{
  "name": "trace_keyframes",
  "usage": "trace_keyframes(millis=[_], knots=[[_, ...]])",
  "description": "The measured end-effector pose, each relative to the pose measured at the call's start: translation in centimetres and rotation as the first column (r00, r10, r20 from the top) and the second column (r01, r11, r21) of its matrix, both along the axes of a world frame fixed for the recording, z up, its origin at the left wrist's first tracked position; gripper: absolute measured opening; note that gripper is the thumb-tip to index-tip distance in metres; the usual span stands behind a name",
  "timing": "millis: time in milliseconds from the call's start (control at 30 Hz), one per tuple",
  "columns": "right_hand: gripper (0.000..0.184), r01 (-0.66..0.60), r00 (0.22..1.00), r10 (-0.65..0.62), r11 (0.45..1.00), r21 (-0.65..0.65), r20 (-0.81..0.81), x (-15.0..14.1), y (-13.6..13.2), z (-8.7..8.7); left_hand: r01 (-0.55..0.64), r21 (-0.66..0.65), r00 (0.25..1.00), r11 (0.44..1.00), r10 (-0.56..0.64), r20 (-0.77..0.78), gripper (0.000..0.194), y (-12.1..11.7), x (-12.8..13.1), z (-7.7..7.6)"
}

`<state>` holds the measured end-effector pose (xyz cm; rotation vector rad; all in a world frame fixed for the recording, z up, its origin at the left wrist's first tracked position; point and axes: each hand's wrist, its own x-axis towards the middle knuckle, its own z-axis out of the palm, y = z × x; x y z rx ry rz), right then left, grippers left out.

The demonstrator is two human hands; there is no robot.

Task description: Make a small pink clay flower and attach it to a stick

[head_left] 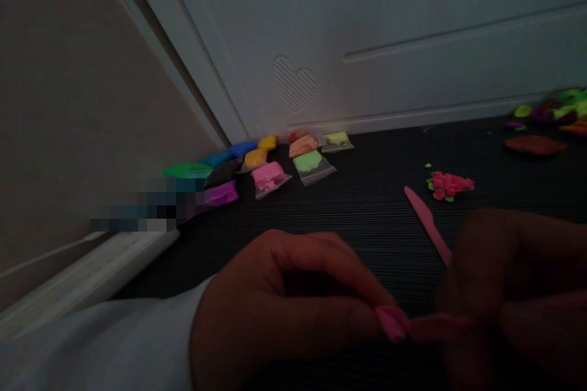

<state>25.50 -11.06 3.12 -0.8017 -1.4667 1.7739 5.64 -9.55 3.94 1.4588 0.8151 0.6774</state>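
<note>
Both hands meet low in the frame, close to the camera and dim. Beyond them a pink plastic knife (426,223) lies flat on the dark surface, its near end hidden behind the right hand (509,293). Past the knife sits a small pink clay flower (450,185) with green bits at its edge. Further left, by the wall, a cluster of small clay bags (257,165) lies in many colours: green, blue, yellow, orange, pink, purple and black. At the far right edge more clay pieces (550,119) are scattered, blurred. Nothing stands between the hands and the camera.

The left hand (284,305) is curled, thumb and forefinger pressed together, pinching one end of a thin pink clay strip (426,325). The right hand's fingers close on the strip's other end; it is blurred, so the exact grip is unclear. The strip runs between the two hands, just above the surface.

A pale sleeve (101,348) covers the left arm. The ribbed dark mat (358,214) reaches to a white panelled door (367,30) bearing an embossed heart (294,81).
</note>
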Motion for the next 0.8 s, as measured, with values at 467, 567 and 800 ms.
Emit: trace_keyframes(millis=[467,567,800], knots=[[0.029,0.009,0.994,-0.015,0.998,0.054,0.108,0.13,0.18,0.68,-0.015,-0.020,1.000,1.000,0.015,-0.016,0.012,-0.19,-0.14,-0.18],[0.028,0.011,0.992,-0.016,0.999,0.040,0.129,0.18,0.08,0.74,-0.013,-0.034,1.000,0.999,0.012,-0.011,0.012,-0.15,-0.11,-0.17],[0.029,0.009,0.990,-0.011,1.000,0.011,0.142,0.30,-0.14,0.45,-0.025,-0.019,0.999,1.000,0.025,-0.030,0.010,-0.05,-0.14,-0.34]])
